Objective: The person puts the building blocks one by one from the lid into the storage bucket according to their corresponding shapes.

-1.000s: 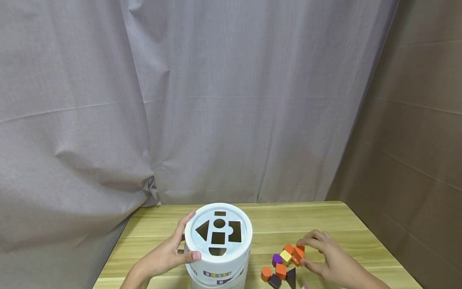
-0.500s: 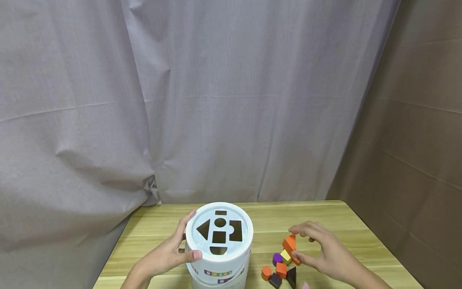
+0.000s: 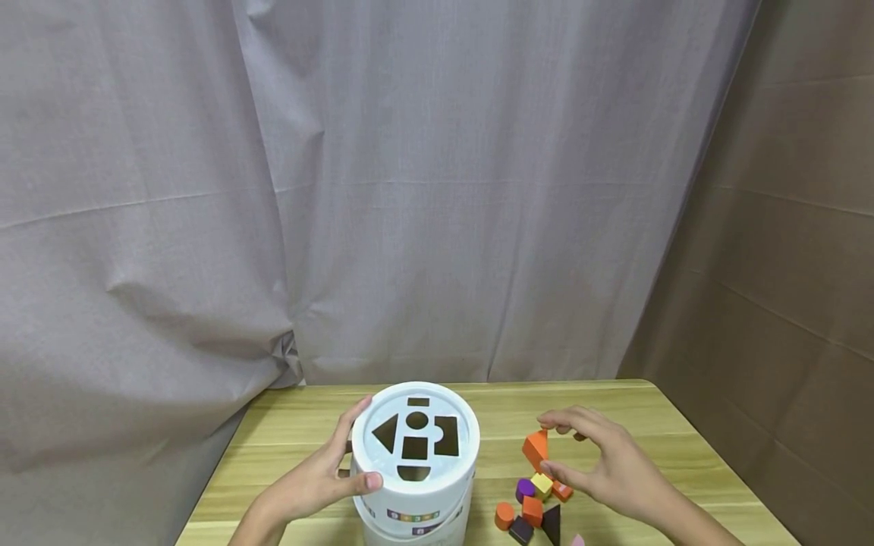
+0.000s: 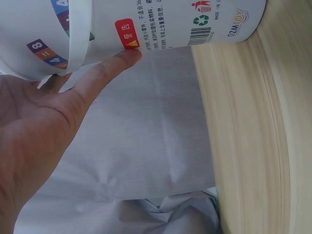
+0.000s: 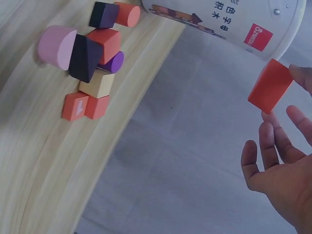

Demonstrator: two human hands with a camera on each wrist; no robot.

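- Orange block (image 3: 536, 447), wedge-shaped, is off the worktop (image 3: 614, 425), pinched between thumb and fingertips of the right hand (image 3: 601, 466), to the right of the white bucket (image 3: 414, 485) and above the loose pile of blocks.
- In the right wrist view the same orange block (image 5: 270, 90) sits at the fingertips with the other fingers of the right hand (image 5: 285, 165) spread and loosely bent below it.
- The left hand (image 3: 310, 481) rests against the bucket's left side, thumb on the front of the wall just under the lid and fingers laid round the far side; the left wrist view shows its thumb (image 4: 105, 73) straight and pressing the printed wall of the bucket (image 4: 161, 22), beside the white handle strap (image 4: 80, 34).
- The bucket's lid (image 3: 415, 436) carries cut-out holes: a triangle, a circle, a square, a half-round, a slim rectangle and a notched shape.
- Right of the bucket, on the worktop, lie a yellow cube (image 3: 542, 483), a purple block (image 3: 523, 489), a small orange cylinder (image 3: 504, 516), an orange cube (image 3: 532, 511), a dark triangular block (image 3: 551, 523), a dark cube (image 3: 520, 531) and a pink block (image 5: 57, 46), close together and several touching.
- Behind the bucket hangs a grey curtain (image 3: 341, 189).
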